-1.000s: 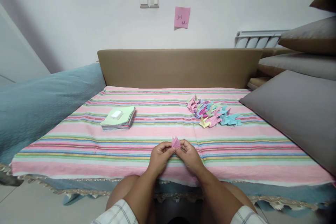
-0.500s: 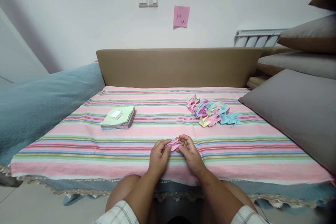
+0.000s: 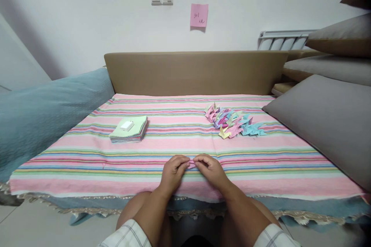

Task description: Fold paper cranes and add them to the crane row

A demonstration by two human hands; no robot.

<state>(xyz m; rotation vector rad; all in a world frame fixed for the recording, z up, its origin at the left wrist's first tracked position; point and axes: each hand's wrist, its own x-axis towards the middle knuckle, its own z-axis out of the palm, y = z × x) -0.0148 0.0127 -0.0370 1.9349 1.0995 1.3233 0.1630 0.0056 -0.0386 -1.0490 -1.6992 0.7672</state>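
Observation:
A small folded piece of pink paper (image 3: 191, 164) is held between my two hands, just above the striped cloth near its front edge. My left hand (image 3: 173, 171) pinches its left side between thumb and fingers. On the right side, my right hand (image 3: 211, 170) grips it the same way, and the fingers of both hands hide most of the paper. Beyond my right hand lies a cluster of folded paper cranes (image 3: 232, 123) in pink, blue, purple, yellow and pale green. Left of my hands sits a stack of coloured paper sheets (image 3: 139, 128), pale green on top.
A small white block (image 3: 127, 125) rests on the paper stack. Grey cushions (image 3: 324, 115) line the right side, and a blue covered armrest (image 3: 58, 104) bounds the left. Behind the striped cloth (image 3: 179, 123) stands a brown backrest (image 3: 191, 73). A pink note (image 3: 199, 15) hangs on the wall.
My fingers have closed in over the pink paper, so less of it shows. Both hands now press at its ends with the fingers curled. The camera view has shifted slightly.

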